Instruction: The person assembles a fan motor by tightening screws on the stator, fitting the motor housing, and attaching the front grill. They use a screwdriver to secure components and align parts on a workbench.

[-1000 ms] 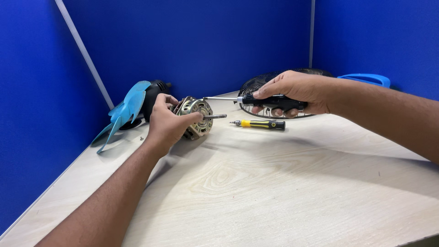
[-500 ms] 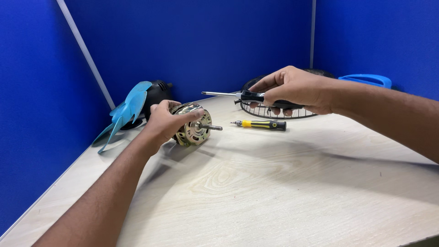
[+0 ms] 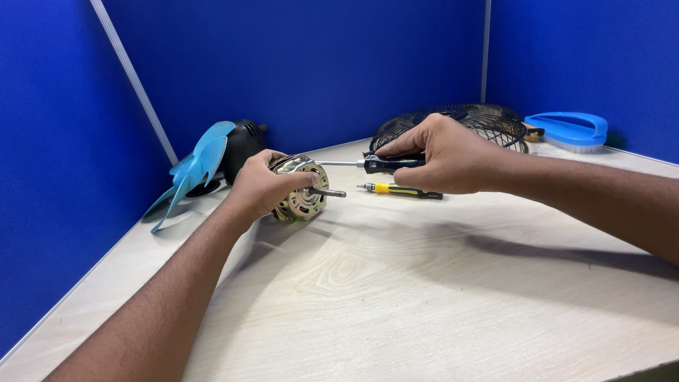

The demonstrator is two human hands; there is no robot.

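Note:
My left hand (image 3: 260, 185) grips a round metal fan motor (image 3: 304, 200) on the table, with its steel shaft (image 3: 327, 192) pointing right. My right hand (image 3: 445, 157) is closed around the black handle of a screwdriver (image 3: 385, 164). The screwdriver's thin shank runs left and its tip meets the top of the motor. A second, smaller screwdriver (image 3: 400, 189) with a yellow and black handle lies on the table just below my right hand.
A blue fan blade (image 3: 192, 167) leans against a black housing (image 3: 244, 147) at the back left. A black wire fan guard (image 3: 488, 122) lies behind my right hand, with a blue brush (image 3: 569, 131) at the far right. Blue partition walls enclose the pale wooden table (image 3: 396, 297).
My left hand has turned the motor so its shaft faces right. My right hand lifted the screwdriver, then brought its tip back onto the motor's top.

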